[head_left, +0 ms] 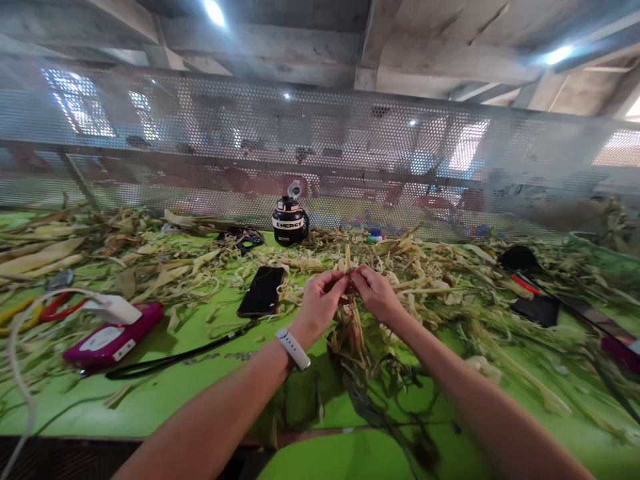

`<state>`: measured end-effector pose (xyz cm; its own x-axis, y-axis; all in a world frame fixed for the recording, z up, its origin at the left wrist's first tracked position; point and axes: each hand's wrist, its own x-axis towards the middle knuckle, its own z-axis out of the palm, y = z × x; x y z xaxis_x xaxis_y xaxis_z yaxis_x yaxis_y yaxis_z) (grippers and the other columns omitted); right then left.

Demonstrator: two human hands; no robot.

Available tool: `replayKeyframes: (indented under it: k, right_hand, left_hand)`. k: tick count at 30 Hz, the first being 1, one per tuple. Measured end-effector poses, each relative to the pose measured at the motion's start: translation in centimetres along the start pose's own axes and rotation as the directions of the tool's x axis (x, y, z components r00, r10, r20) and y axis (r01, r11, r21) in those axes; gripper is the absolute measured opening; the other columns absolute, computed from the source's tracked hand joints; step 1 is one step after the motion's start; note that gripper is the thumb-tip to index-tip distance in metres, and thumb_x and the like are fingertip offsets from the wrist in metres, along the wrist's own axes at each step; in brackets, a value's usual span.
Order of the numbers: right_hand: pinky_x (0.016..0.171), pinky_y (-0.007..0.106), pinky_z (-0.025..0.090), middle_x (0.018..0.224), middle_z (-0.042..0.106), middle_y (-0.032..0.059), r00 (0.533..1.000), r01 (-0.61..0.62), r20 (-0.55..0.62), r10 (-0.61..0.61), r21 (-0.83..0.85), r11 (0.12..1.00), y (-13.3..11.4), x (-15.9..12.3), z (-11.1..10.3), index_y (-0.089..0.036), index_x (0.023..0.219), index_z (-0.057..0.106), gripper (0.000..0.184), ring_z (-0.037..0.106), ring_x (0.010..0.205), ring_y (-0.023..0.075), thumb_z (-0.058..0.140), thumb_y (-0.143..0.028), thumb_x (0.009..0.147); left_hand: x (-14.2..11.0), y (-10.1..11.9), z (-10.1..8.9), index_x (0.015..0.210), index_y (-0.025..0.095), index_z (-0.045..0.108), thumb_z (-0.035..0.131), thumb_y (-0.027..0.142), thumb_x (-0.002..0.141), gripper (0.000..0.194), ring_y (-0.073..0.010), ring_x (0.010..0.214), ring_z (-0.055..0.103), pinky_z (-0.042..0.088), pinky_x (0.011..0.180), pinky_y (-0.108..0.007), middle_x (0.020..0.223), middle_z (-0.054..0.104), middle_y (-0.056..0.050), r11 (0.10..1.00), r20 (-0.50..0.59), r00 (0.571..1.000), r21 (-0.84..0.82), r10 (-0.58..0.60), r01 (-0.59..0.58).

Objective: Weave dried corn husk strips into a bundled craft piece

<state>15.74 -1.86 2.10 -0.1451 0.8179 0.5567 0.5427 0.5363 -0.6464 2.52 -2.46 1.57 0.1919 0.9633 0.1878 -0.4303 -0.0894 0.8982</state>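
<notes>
My left hand (320, 300), with a white band on its wrist, pinches the upper part of a dried husk bundle (354, 333). From the other side my right hand (376, 293) closes on the same spot, fingertips nearly meeting the left ones. A pale stub of the bundle sticks up above the fingers, and its brownish strips hang down below them. Exactly what lies between the fingertips is hidden. Loose pale husk scraps (415, 260) lie just beyond both hands. Left of my left hand is a black phone (261, 291) on the green table (200, 400).
A black bottle (290, 221) stands at the back before a perforated metal screen (325, 133). At left lie a magenta power strip (115, 333) with a white charger, a black strap (175, 357) and yellow-and-red-handled tools (55, 310). Husk heaps cover both sides; black items (537, 310) lie right.
</notes>
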Motion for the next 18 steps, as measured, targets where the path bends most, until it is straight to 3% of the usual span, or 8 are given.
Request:
replayKeyframes:
  k: [3, 8, 12, 18]
  right_hand:
    - [0.050, 0.023, 0.035, 0.056, 0.043, -0.0031, 0.999, -0.009, -0.036, 0.008, -0.025, 1.000, -0.17, -0.10, -0.01, -0.022, 0.063, 0.040, 0.029, 0.043, 0.052, 0.0120, 0.041, -0.038, 0.087]
    - [0.050, 0.022, 0.037, 0.059, 0.049, -0.0040, 0.990, 0.049, -0.130, -0.047, 0.018, 0.999, 0.12, -0.27, -0.29, -0.020, 0.078, 0.051, 0.018, 0.045, 0.051, 0.0101, 0.053, -0.037, 0.085]
    - [0.057, 0.024, 0.045, 0.077, 0.058, 0.0013, 0.983, 0.163, -0.096, -0.156, 0.073, 0.984, 0.50, -0.24, -0.30, -0.020, 0.090, 0.058, 0.015, 0.055, 0.062, 0.0119, 0.056, -0.034, 0.085]
    - [0.063, 0.026, 0.046, 0.075, 0.059, 0.0017, 0.938, 0.290, -0.175, -0.300, -0.080, 0.954, 0.04, -0.30, -0.33, -0.021, 0.084, 0.061, 0.007, 0.056, 0.070, 0.0141, 0.055, -0.024, 0.086]
  left_hand:
    - [0.13, -0.03, -0.03, 0.075, 0.013, 0.067, 0.074, 0.025, 0.063, 0.018, -0.0096, 0.062, 0.060, 0.048, 0.057, -0.019, 0.067, 0.066, 0.000, 0.998, -0.032, 0.999, -0.054, -0.010, 0.009]
    - [0.77, -0.02, -0.41, 0.074, 0.013, 0.064, 0.071, 0.011, 0.062, 0.014, -0.0066, 0.054, 0.060, 0.045, 0.052, -0.014, 0.063, 0.066, 0.001, 0.936, -0.069, 0.981, -0.316, -0.183, 0.152]
    - [0.81, 0.19, -0.33, 0.073, 0.012, 0.063, 0.067, 0.004, 0.066, 0.012, -0.0056, 0.051, 0.059, 0.047, 0.052, -0.014, 0.063, 0.066, 0.000, 0.865, -0.012, 0.967, -0.450, -0.256, 0.223]
    - [0.74, 0.42, -0.19, 0.068, 0.009, 0.060, 0.062, 0.002, 0.073, 0.008, -0.0023, 0.045, 0.053, 0.039, 0.040, -0.008, 0.056, 0.059, 0.001, 0.788, 0.164, 0.939, -0.511, -0.302, 0.343]
